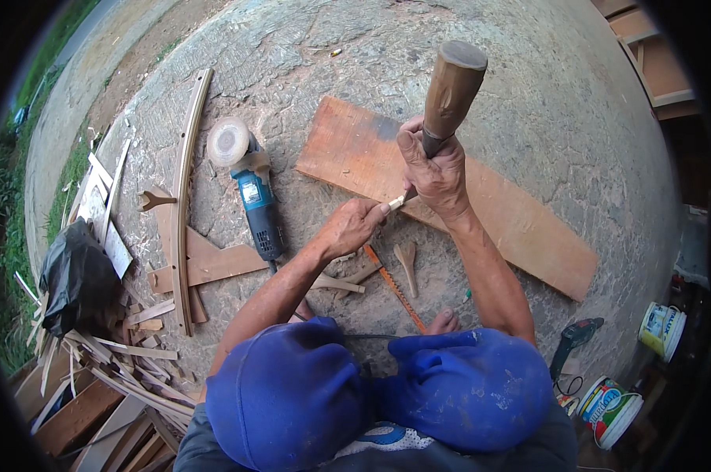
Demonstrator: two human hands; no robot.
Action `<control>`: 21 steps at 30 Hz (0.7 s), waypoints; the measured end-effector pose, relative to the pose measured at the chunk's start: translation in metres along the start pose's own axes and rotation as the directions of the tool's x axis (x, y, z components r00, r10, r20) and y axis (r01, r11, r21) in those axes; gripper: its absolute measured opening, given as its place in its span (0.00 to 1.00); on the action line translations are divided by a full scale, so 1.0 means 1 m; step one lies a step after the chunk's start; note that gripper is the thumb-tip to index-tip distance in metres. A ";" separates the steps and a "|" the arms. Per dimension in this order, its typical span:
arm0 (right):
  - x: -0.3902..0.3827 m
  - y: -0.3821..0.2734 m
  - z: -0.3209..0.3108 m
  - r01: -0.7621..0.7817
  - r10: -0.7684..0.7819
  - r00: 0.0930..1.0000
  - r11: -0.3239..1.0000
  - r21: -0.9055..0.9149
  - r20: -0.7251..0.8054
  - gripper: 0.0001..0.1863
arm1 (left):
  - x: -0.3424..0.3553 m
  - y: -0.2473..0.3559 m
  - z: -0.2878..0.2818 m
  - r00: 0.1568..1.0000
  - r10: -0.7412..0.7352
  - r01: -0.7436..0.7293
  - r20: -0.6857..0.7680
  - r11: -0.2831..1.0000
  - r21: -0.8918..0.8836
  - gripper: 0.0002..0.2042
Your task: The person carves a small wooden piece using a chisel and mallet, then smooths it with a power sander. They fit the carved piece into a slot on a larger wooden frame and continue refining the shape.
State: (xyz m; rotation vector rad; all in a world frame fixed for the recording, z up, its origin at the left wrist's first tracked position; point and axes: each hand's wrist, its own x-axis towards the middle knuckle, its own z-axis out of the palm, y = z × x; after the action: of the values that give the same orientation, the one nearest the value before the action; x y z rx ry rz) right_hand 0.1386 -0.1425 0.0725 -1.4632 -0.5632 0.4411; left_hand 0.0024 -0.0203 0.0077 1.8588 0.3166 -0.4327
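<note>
My right hand [438,169] is wrapped round a chisel [452,90] near the base of its thick wooden handle, which points up and away from me. The chisel's blade reaches down to a small pale piece of wood [397,202]. My left hand [348,226] pinches that piece at the near edge of a wide reddish-brown board [528,228], which lies flat on the ground. The piece's other end is hidden in my left fingers. Just below my hands lie a forked wooden piece [406,263] and an orange strip with dark marks [395,285].
Left of my hands lies an angle grinder [257,200] with a round disc, beside a long curved wooden strip [184,173]. Wood scraps and a black plastic bag [80,275] are heaped farther left. At right are a power tool [574,340] and paint buckets [611,411].
</note>
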 end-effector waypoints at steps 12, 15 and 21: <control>0.000 0.006 0.003 0.032 -0.029 0.998 0.998 -0.053 0.057 0.12 | -0.001 0.000 -0.002 0.999 0.036 -0.036 -0.001 0.999 0.017 0.26; -0.004 0.006 0.008 0.124 -0.118 0.991 0.988 -0.095 0.070 0.12 | -0.004 -0.001 0.002 0.996 0.080 -0.079 -0.035 0.997 0.014 0.26; -0.001 0.023 0.002 0.190 -0.188 0.982 0.974 -0.124 0.028 0.11 | 0.006 -0.013 0.009 0.998 0.059 -0.053 0.033 0.983 -0.175 0.23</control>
State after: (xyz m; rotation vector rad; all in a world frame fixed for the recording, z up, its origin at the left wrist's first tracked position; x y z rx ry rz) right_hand 0.1377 -0.1403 0.0500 -1.5105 -0.7475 0.2713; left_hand 0.0010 -0.0250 -0.0090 1.6829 0.2672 -0.3890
